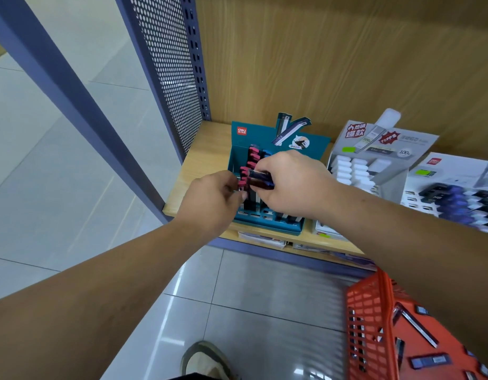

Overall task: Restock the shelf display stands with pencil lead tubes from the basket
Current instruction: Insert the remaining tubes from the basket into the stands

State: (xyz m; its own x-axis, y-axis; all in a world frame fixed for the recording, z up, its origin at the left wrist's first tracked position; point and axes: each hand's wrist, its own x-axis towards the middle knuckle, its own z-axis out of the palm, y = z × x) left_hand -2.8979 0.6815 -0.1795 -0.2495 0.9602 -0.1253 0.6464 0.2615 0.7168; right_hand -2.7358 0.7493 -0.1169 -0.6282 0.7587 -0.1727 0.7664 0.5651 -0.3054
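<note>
Teal stand (260,136) with pink-capped lead tubes (254,155).

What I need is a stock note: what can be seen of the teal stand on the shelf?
The teal display stand looks like printed cardboard: an upright back card with a red logo and tube cut-outs, then slotted rows in front. It sits at the left end of the wooden shelf. Red-capped tubes stand in its left column; the left hand pinches one, and the right hand, gripping dark tubes, covers its middle.
</note>
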